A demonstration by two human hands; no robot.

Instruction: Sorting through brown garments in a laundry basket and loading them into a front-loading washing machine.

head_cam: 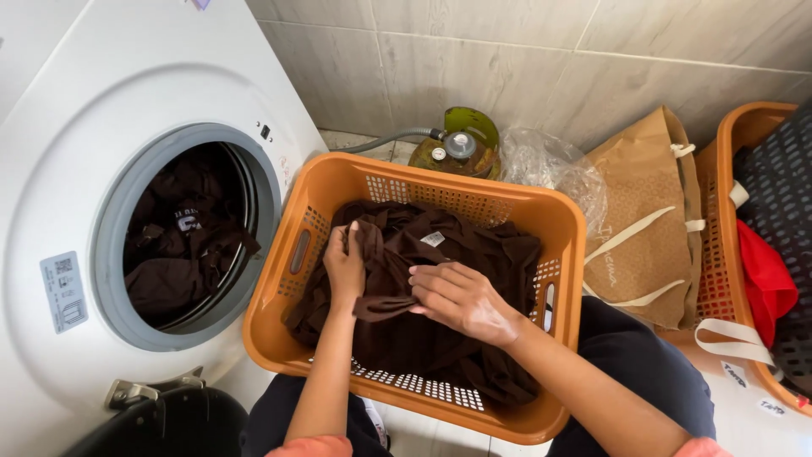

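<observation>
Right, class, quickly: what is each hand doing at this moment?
Left hand: closed, gripping the brown cloth in the basket.
Right hand: fingers curled, pinching a fold of the same cloth.

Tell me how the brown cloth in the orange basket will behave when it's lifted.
Likely floppy: the brown cloth lies in loose folds and bunches under both hands, left hand and right hand. It will probably drape and trail, since it spreads across the basket. Seems light; whether it is damp is unclear.
</observation>
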